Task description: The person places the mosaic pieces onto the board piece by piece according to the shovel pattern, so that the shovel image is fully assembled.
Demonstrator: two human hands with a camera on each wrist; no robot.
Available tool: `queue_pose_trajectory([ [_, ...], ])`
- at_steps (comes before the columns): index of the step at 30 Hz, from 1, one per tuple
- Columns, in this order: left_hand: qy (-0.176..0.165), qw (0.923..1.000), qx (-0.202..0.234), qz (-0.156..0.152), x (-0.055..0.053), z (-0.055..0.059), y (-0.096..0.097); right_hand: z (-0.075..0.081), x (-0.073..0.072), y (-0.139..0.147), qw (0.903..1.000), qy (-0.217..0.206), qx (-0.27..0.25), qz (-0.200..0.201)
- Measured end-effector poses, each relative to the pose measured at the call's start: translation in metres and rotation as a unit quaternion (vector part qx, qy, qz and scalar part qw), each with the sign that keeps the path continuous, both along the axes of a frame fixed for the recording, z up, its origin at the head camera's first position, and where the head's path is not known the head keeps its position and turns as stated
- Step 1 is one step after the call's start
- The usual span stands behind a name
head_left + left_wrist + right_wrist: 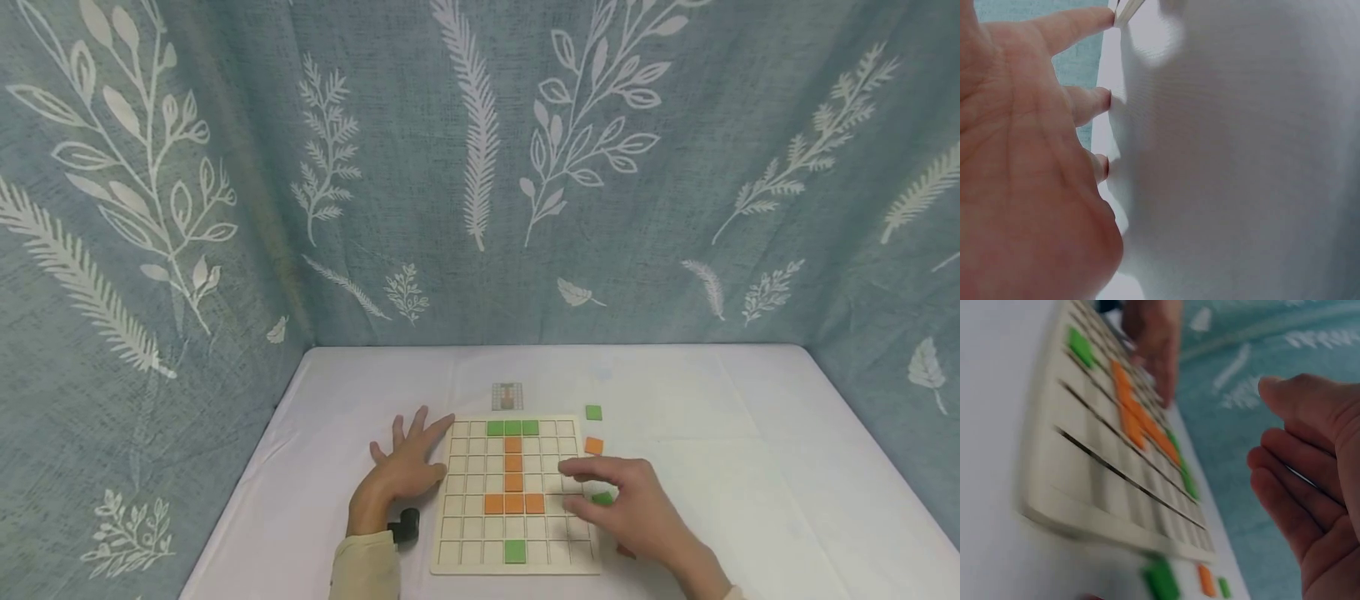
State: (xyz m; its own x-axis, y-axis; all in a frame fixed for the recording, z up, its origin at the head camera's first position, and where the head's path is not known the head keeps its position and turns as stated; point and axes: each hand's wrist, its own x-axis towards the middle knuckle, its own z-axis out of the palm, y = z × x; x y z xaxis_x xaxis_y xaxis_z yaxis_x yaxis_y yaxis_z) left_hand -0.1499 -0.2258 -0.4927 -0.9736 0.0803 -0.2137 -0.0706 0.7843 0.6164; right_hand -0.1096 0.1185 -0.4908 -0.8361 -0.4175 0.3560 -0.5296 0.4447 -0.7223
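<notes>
A pale gridded board point(465, 529) lies on the table before me. Three green tiles point(513, 427) form a row along its far edge, and orange tiles point(513, 462) make an upside-down T below them. One green tile point(515, 552) lies alone in the nearest row. My left hand point(405, 471) touches the board's left edge with thumb and index finger, its other fingers spread. Over the board's right side, my right hand point(637, 508) has thumb and fingers apart; its palm and fingers point(1294, 459) hold nothing in the right wrist view.
Right of the board lie a loose green tile point(593, 412), an orange tile point(594, 446) and, partly behind my right hand, another green tile point(602, 498) and an orange-red piece point(626, 551). A small pattern card point(507, 396) sits beyond the far edge. Patterned curtains point(420, 167) surround the table.
</notes>
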Motion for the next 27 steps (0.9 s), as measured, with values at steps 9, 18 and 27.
queue_pose_trajectory([
  [9,-0.001,1.0000,-0.004,-0.001,0.000,0.000,0.000,0.021,-0.035,0.033,0.9972,-0.038,-0.021,-0.061],
  [18,-0.003,1.0000,-0.001,-0.003,-0.001,-0.001,-0.001,0.025,-0.063,0.052,0.9965,-0.049,-0.022,-0.063],
  [27,0.000,1.0000,0.003,-0.005,0.000,0.000,-0.001,0.024,-0.089,0.060,0.9958,-0.067,-0.017,-0.060],
])
